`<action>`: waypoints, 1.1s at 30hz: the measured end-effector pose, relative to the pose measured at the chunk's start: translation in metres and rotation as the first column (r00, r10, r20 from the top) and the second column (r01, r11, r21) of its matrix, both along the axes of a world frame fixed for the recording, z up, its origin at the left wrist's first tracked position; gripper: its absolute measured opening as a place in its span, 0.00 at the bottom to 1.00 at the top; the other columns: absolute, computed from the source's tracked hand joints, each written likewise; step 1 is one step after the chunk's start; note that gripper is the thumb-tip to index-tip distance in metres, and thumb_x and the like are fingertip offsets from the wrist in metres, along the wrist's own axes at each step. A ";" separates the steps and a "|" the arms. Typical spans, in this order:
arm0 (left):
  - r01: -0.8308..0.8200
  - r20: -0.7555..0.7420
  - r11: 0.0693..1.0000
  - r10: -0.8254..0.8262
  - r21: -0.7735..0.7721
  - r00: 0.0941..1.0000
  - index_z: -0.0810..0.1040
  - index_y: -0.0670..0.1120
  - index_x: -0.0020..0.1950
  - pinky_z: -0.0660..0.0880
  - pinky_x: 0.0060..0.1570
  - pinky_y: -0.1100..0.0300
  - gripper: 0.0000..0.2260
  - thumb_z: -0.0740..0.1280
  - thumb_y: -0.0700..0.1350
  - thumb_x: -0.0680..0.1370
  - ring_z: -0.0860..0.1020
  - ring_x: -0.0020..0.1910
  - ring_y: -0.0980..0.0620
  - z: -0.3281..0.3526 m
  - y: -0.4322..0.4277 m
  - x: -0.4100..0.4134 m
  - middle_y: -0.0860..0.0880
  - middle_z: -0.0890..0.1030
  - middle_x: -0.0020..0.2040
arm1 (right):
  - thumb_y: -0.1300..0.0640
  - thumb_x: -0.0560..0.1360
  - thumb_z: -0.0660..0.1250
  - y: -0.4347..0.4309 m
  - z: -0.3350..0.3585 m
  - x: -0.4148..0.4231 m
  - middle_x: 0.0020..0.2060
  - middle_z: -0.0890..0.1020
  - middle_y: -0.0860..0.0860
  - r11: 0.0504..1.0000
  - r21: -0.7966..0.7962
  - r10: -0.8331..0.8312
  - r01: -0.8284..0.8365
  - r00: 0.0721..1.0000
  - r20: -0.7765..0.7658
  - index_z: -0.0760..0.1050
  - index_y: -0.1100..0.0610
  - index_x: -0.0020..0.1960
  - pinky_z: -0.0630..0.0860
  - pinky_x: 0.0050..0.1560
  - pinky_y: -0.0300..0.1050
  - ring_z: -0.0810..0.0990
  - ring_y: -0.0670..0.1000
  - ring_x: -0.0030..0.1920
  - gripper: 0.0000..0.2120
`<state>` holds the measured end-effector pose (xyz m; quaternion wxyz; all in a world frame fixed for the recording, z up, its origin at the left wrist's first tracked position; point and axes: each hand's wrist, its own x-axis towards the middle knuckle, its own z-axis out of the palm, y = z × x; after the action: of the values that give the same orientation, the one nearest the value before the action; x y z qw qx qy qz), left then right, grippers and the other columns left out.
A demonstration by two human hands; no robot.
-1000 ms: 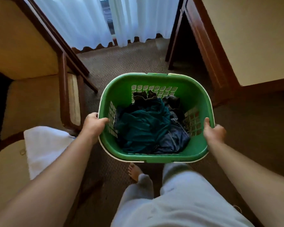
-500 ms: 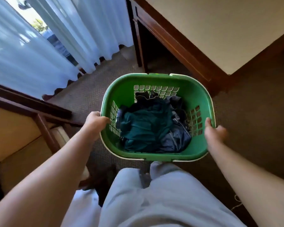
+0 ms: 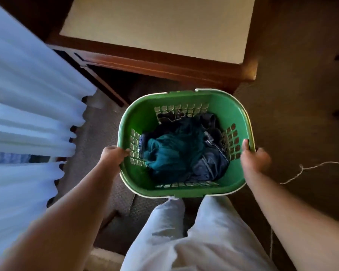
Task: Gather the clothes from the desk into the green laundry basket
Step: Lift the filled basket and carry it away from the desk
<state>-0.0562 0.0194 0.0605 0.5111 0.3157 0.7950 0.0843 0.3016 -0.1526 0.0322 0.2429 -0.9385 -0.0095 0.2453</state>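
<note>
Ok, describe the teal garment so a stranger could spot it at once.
In front of the desk, the left hand and right hand hold a green basket. The teal garment lies crumpled in its middle, the only blue-green piece among darker navy clothes.

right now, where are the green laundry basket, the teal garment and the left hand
green laundry basket (image 3: pixel 143 114): head view, bare inner wall
teal garment (image 3: pixel 170 151): head view, middle of cloth
left hand (image 3: pixel 113 155): head view, back of hand
</note>
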 end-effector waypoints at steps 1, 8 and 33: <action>0.023 0.001 1.000 -0.023 0.005 1.000 0.80 0.37 0.51 0.83 0.49 0.44 0.08 0.76 0.36 0.75 0.83 0.42 0.40 -0.007 0.013 -0.002 0.36 0.83 0.45 | 0.34 0.78 0.64 0.001 0.000 -0.008 0.51 0.83 0.65 1.000 0.008 -0.029 0.029 1.000 -0.002 0.79 0.66 0.54 0.76 0.44 0.52 0.83 0.65 0.52 0.32; 0.146 -0.033 0.986 -0.143 0.077 0.989 0.81 0.40 0.44 0.82 0.53 0.41 0.05 0.76 0.37 0.74 0.81 0.43 0.42 -0.066 0.072 0.006 0.37 0.81 0.44 | 0.37 0.79 0.65 -0.001 -0.057 -0.037 0.44 0.84 0.59 0.980 0.081 -0.183 0.183 0.983 -0.010 0.81 0.64 0.50 0.72 0.35 0.45 0.81 0.58 0.41 0.28; 0.962 -0.472 0.261 -0.861 -0.085 0.192 0.38 0.48 0.84 0.38 0.79 0.40 0.40 0.62 0.53 0.83 0.37 0.82 0.41 -0.110 0.017 0.046 0.43 0.38 0.84 | 0.36 0.83 0.47 0.020 -0.102 -0.071 0.83 0.49 0.60 0.680 -0.380 0.705 -0.627 0.701 0.105 0.46 0.59 0.83 0.46 0.79 0.63 0.48 0.62 0.82 0.38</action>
<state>-0.0100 0.0361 -0.0493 0.2300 0.7929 0.5205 -0.2181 0.2306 -0.1330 -0.0701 -0.0202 -0.9179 -0.3431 0.1986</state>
